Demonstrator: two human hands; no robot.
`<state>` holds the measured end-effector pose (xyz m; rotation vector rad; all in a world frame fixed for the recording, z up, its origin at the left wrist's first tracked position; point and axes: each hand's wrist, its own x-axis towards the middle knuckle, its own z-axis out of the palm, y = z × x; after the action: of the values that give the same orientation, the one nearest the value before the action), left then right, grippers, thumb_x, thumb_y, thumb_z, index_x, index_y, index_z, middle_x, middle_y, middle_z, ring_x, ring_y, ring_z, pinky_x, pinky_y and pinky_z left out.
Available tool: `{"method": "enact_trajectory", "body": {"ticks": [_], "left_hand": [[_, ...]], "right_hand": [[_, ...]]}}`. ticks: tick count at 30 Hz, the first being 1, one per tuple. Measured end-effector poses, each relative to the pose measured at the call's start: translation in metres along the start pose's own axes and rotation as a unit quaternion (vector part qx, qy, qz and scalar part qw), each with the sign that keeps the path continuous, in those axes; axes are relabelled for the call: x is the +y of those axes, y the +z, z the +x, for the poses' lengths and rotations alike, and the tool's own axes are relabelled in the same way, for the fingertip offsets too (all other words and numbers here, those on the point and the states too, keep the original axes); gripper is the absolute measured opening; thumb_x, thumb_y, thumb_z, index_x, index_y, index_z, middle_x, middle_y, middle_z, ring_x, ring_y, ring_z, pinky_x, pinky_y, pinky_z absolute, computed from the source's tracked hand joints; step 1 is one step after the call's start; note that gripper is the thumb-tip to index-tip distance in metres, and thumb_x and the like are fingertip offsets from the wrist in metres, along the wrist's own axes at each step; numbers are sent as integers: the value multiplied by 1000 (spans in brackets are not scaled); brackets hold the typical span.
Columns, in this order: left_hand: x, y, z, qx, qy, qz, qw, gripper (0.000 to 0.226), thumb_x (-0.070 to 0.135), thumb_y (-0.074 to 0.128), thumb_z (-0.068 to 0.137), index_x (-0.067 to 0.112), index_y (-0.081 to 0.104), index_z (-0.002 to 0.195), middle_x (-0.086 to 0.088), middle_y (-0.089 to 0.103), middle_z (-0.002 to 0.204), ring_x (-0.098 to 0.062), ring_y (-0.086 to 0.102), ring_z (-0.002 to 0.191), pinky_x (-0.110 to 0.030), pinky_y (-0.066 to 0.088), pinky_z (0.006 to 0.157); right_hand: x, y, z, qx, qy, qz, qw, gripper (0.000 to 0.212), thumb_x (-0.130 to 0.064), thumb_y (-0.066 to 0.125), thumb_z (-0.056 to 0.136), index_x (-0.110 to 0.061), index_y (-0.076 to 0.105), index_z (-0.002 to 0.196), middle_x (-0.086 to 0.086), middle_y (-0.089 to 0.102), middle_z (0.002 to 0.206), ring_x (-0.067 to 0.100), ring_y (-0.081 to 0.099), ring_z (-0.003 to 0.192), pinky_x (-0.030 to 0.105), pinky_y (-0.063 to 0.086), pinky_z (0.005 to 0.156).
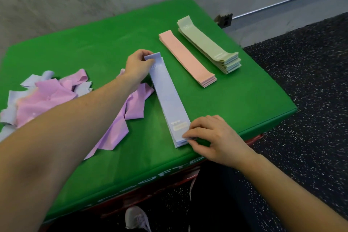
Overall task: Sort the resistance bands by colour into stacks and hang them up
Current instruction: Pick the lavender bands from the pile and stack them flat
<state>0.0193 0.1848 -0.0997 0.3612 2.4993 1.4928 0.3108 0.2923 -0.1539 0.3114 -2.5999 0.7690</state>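
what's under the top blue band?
More blue bands: the blue stack shows layered edges at its near end, where the right hand pinches it. The left hand holds the far end. Count hidden; green box top underneath.

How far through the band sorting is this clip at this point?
Partway. Done: a green stack and a peach stack lie squared on the green mat. In hand: the left hand and right hand pinch the two ends of the blue stack, aligning it. Left: the jumbled pile of pink and blue bands, and all hanging.
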Motion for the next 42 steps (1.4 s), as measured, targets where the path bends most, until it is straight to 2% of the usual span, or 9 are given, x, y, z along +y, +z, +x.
{"method": "enact_trajectory", "body": {"ticks": [3,6,10,13,16,18,28,35,42], "left_hand": [[-6,6,5,5,3,55,998,12,13,64,92,23,62,98,0,64,107,-16,58,88,-27,48,71],[-11,9,10,19,24,110,993,17,17,67,90,30,61,100,4,51,125,-23,58,111,-40,49,98],[-13,11,10,-31,96,197,975,54,1,49,93,25,49,141,-1,48,147,-19,59,103,-34,54,80],[-8,19,12,-52,113,260,958,48,25,49,97,26,46,145,-3,44,152,-25,46,134,-44,39,111],[-2,28,16,-62,71,326,941,64,59,61,87,30,47,142,-5,44,148,-29,48,130,-48,41,109],[-1,31,18,-65,71,367,925,66,58,67,83,29,49,139,-6,46,145,-31,47,128,-49,43,106],[-3,30,18,-62,59,331,940,51,34,55,93,24,48,143,-7,49,145,-31,48,129,-51,43,108],[0,31,18,-79,73,351,930,57,38,68,91,20,48,141,-9,45,147,-32,42,134,-47,36,113],[11,28,13,-81,78,332,937,61,41,63,93,21,42,147,-10,19,163,-32,16,150,-51,14,123]], "right_hand": [[2,1,2,1,17,19,1000,14,-30,69,92,-27,75,105,-11,64,100,9,62,90,39,46,76],[2,1,2,-5,31,36,999,15,-31,68,93,-29,74,106,-14,64,99,6,62,91,39,46,78],[1,1,0,-16,33,41,998,12,-32,68,93,-29,74,103,-15,63,102,5,62,93,39,45,82],[1,2,0,-16,33,34,999,12,-33,68,93,-30,74,103,-15,63,104,5,61,94,38,45,83],[1,2,-1,-12,31,33,999,12,-32,68,92,-30,73,104,-15,62,104,4,61,95,36,44,83],[1,2,-1,-12,29,33,999,13,-33,68,92,-30,73,104,-15,62,104,4,61,95,36,44,82],[5,6,-2,1,-6,-14,1000,21,-40,68,94,-28,74,110,-10,63,106,12,54,92,28,38,78],[5,8,0,-5,-8,-22,1000,23,-40,68,92,-27,74,110,-9,63,106,12,53,93,29,40,77],[1,4,2,-20,15,-23,999,25,-42,68,91,-29,72,112,-9,62,109,11,53,94,30,43,77]]}}
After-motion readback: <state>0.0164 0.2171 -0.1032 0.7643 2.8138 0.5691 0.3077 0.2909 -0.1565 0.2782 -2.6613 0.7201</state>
